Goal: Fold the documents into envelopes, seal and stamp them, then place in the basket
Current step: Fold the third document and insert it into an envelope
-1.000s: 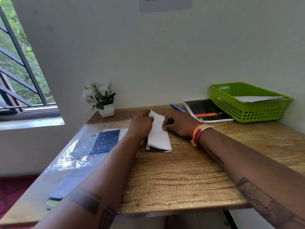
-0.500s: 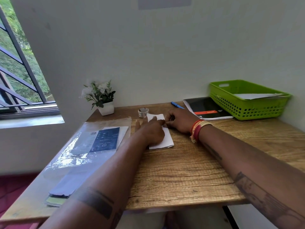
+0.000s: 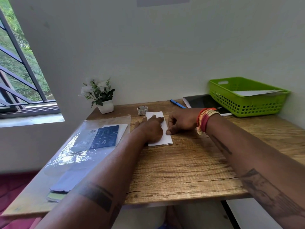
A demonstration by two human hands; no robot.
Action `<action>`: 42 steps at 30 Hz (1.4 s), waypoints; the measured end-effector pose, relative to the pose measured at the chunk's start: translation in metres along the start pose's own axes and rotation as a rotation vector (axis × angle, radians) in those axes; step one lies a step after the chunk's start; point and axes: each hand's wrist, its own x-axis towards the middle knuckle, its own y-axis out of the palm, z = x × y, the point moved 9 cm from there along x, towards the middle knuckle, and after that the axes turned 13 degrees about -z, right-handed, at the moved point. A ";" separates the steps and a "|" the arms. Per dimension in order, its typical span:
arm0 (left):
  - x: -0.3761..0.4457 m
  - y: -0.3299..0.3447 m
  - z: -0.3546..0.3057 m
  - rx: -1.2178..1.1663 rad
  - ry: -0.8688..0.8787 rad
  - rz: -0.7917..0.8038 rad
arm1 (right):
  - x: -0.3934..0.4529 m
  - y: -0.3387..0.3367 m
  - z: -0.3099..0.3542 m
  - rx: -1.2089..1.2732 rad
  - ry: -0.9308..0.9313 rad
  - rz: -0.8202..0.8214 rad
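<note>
- I see the folded document (image 3: pixel 166 129), a long narrow strip of matte white paper, lying flat on the wood-grain table (image 3: pixel 181 171), well to the left of the green basket (image 3: pixel 244 103).
- My left hand (image 3: pixel 151 128) lies palm-down on the strip's left half, fingers stretched out flat and together, pressing the paper rather than gripping it.
- My right hand (image 3: pixel 181 121) rests just right of the strip, fingers curled loosely inward, thumb tip touching the paper's right edge; nothing is clamped in it. Orange and red thread bands (image 3: pixel 206 119) wrap that wrist.
- The basket is rigid plastic with a perforated grid wall, and white sheets (image 3: pixel 257 93) lie inside it.
- A black glossy notebook (image 3: pixel 204 101) touches the basket's left side; a blue pen (image 3: pixel 177 103) lies just left of that.
- A small tape roll (image 3: pixel 142 109) stands farther left of the basket, at the strip's far end.
- A crinkled clear plastic sleeve (image 3: pixel 79 151) holding a blue-printed card lies far left of the basket, near a white pot of flowers (image 3: pixel 100 96).
</note>
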 end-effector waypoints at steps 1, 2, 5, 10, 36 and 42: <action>0.000 0.000 0.000 0.002 0.003 -0.003 | -0.001 0.001 0.001 -0.012 -0.003 0.023; 0.001 0.001 0.000 0.005 0.007 -0.005 | -0.002 0.003 0.001 -0.019 -0.004 0.044; 0.002 0.002 0.001 0.006 0.011 -0.013 | -0.004 0.006 0.002 -0.054 -0.005 0.108; 0.004 0.003 0.001 0.013 0.009 -0.015 | -0.009 0.012 0.005 -0.065 -0.023 0.201; -0.001 0.003 -0.002 0.053 0.023 0.013 | 0.001 -0.001 -0.004 -0.108 -0.084 -0.255; -0.003 0.002 -0.003 0.058 0.026 0.015 | 0.022 0.003 -0.005 -0.213 -0.045 -0.293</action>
